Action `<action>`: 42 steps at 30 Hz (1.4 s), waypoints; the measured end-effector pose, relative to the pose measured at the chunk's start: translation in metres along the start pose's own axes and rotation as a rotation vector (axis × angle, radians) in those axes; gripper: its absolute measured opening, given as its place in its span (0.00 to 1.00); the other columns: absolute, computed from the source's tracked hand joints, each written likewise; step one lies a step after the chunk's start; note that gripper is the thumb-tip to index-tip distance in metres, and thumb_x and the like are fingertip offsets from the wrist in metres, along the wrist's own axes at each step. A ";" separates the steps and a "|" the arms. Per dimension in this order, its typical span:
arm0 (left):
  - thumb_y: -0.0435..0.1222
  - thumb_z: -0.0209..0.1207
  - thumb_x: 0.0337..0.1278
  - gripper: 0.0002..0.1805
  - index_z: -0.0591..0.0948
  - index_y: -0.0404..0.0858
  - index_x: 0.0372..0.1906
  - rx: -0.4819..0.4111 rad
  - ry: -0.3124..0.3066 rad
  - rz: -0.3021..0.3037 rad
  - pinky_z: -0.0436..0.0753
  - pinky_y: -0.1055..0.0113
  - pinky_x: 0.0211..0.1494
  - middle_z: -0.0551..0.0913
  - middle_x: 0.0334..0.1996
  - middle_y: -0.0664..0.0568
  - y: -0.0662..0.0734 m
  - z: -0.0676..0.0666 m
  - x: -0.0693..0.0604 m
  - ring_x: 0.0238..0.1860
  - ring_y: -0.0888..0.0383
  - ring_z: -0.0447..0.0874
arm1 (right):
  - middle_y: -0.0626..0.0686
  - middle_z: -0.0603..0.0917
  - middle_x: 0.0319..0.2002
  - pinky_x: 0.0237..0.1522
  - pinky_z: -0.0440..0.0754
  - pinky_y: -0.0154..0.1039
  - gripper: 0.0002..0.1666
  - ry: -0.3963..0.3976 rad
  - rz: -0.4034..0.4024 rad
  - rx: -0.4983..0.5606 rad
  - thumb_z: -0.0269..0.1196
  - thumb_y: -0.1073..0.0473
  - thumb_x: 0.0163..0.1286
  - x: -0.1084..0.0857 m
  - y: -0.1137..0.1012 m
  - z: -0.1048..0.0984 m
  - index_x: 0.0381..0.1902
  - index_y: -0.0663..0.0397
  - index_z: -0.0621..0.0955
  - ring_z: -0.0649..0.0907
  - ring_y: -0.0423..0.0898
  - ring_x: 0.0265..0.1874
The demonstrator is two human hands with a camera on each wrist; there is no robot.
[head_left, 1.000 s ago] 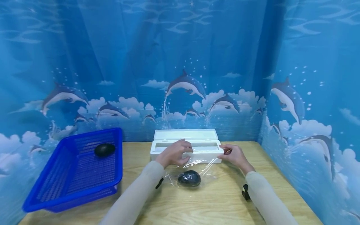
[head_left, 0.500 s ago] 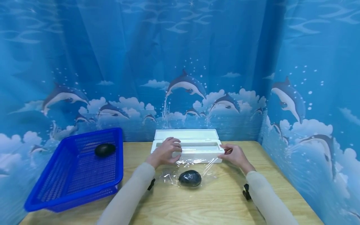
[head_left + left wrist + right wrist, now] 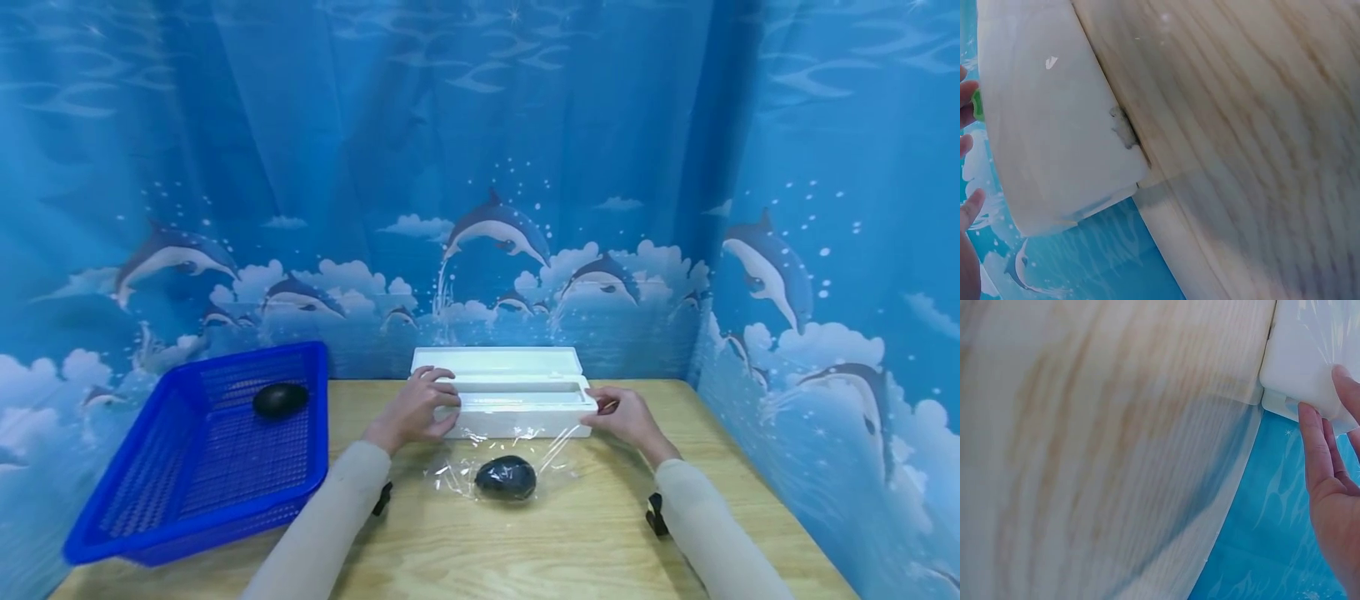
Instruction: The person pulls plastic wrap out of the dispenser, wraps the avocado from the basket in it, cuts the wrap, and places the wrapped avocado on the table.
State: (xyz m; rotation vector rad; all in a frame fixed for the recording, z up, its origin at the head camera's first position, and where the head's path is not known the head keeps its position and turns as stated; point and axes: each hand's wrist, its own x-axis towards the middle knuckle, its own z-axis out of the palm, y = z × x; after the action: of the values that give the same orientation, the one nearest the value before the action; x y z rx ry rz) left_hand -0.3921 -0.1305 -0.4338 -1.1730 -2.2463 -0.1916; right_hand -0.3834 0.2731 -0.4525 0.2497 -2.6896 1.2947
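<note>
A white cling film box [image 3: 517, 421] stands at the back of the table with its lid [image 3: 495, 361] raised. Clear film [image 3: 547, 454] hangs from its front and lies over a dark, smooth avocado-shaped object [image 3: 506, 477]. My left hand [image 3: 416, 407] is at the box's left end, fingers bent over the top. In the left wrist view, those fingertips touch a small green piece [image 3: 978, 104] on the box edge, thumb apart. My right hand [image 3: 626, 417] grips the box's right end, with the thumb [image 3: 1346, 387] on the front over the film.
A blue plastic basket [image 3: 202, 517] stands at the left of the wooden table [image 3: 555, 550]. In it lies a second dark oval object [image 3: 281, 401]. A blue dolphin-print curtain [image 3: 480, 125] closes off the back and the right side.
My left hand has moved left along the top of the box, from its middle to its left end. The right hand keeps its hold, and the wrapped dark object stays in place.
</note>
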 end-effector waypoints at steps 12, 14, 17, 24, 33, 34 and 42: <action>0.40 0.74 0.51 0.03 0.91 0.46 0.29 0.015 0.102 -0.061 0.81 0.39 0.62 0.92 0.32 0.57 -0.009 -0.004 -0.017 0.54 0.48 0.86 | 0.65 0.89 0.43 0.38 0.85 0.29 0.33 -0.004 0.009 0.001 0.79 0.61 0.57 -0.002 -0.004 0.000 0.60 0.66 0.82 0.86 0.45 0.37; 0.39 0.74 0.50 0.02 0.91 0.46 0.28 0.019 0.118 -0.080 0.81 0.40 0.61 0.92 0.31 0.56 -0.011 -0.005 -0.021 0.54 0.48 0.86 | 0.64 0.89 0.43 0.38 0.85 0.29 0.33 -0.003 0.013 -0.008 0.79 0.60 0.58 -0.002 -0.003 -0.001 0.60 0.65 0.82 0.86 0.45 0.37; 0.39 0.74 0.49 0.03 0.91 0.46 0.27 0.030 0.139 -0.102 0.82 0.40 0.60 0.92 0.31 0.55 -0.013 -0.008 -0.028 0.52 0.46 0.87 | 0.64 0.89 0.43 0.38 0.85 0.29 0.33 0.001 0.017 -0.014 0.79 0.60 0.58 -0.002 -0.002 -0.001 0.60 0.65 0.83 0.86 0.44 0.37; 0.40 0.75 0.47 0.04 0.91 0.45 0.27 0.081 0.193 -0.161 0.83 0.41 0.57 0.92 0.30 0.53 -0.017 -0.011 -0.043 0.50 0.46 0.88 | 0.63 0.89 0.43 0.37 0.84 0.29 0.33 0.003 0.019 -0.024 0.79 0.59 0.57 -0.002 -0.002 0.000 0.60 0.65 0.83 0.86 0.45 0.37; 0.40 0.75 0.47 0.04 0.92 0.45 0.27 0.082 0.197 -0.197 0.83 0.41 0.58 0.92 0.30 0.52 -0.015 -0.012 -0.046 0.49 0.46 0.88 | 0.63 0.89 0.43 0.37 0.84 0.29 0.32 0.000 0.008 -0.021 0.78 0.59 0.58 0.001 0.001 0.001 0.60 0.64 0.83 0.87 0.46 0.38; 0.40 0.75 0.46 0.04 0.92 0.45 0.27 0.084 0.200 -0.197 0.83 0.41 0.58 0.92 0.30 0.52 -0.015 -0.012 -0.046 0.49 0.46 0.88 | 0.63 0.89 0.43 0.37 0.84 0.29 0.32 0.001 0.007 -0.017 0.78 0.59 0.58 0.002 0.001 0.000 0.60 0.64 0.83 0.86 0.46 0.38; 0.40 0.76 0.46 0.04 0.92 0.45 0.28 0.096 0.185 -0.215 0.83 0.41 0.58 0.92 0.31 0.53 -0.014 -0.012 -0.045 0.50 0.47 0.88 | 0.63 0.89 0.41 0.36 0.84 0.28 0.32 0.001 -0.013 -0.008 0.79 0.59 0.57 0.001 0.002 0.000 0.59 0.65 0.84 0.86 0.43 0.36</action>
State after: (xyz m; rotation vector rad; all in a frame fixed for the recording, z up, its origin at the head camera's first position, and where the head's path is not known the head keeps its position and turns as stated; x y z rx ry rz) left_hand -0.3783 -0.1747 -0.4472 -0.8277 -2.1885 -0.2627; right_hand -0.3849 0.2745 -0.4538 0.2653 -2.6869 1.2799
